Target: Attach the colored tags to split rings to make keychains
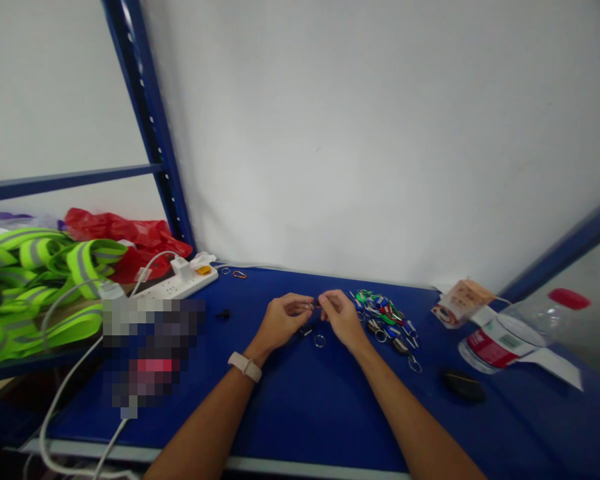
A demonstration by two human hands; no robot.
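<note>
My left hand is closed in a pinch on a small shiny metal key ring. Fingertips of my right hand meet it from the other side, pinched around something small and dark that is mostly hidden. Under the hands, a loose split ring lies on the blue tabletop. Beside it is a small dark piece with a metallic end, partly covered by my left hand. Just right of my right hand spreads a pile of green, blue, red and silver keychains, several with rings.
At left are a white power strip, cables, a pixelated object and neon reflective straps. A small black item and an orange carabiner lie nearby. Right stand a paper box, plastic bottle and black object.
</note>
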